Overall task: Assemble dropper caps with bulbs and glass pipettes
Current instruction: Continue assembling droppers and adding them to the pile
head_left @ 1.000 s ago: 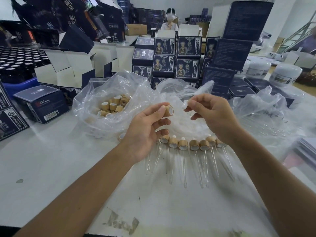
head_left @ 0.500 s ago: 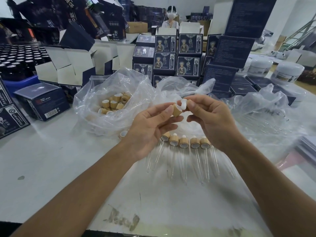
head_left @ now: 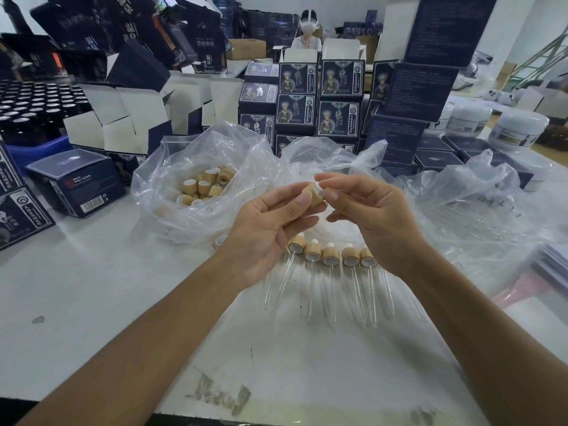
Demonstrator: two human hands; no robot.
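I'm pinching the cap point(head_left: 316, 198) in my left hand point(head_left: 267, 232); my right hand point(head_left: 373, 215) is pinching the bulb point(head_left: 319, 187), touching the cap's right-facing mouth.

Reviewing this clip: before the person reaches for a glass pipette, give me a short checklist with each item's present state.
1. Cap held: ok, left hand pinches the wooden cap.
2. Bulb at the cap: ok, right hand pinches the white bulb against the cap's end.
3. Bulb fully seated: cannot tell, fingers hide the joint.
4. A hand free for the pipette: not ok, both are occupied.
5. Loose pipettes on hand: cannot tell, the contents of the clear bag on the right are hard to make out.
6. Finished droppers in a row on the table: ok.
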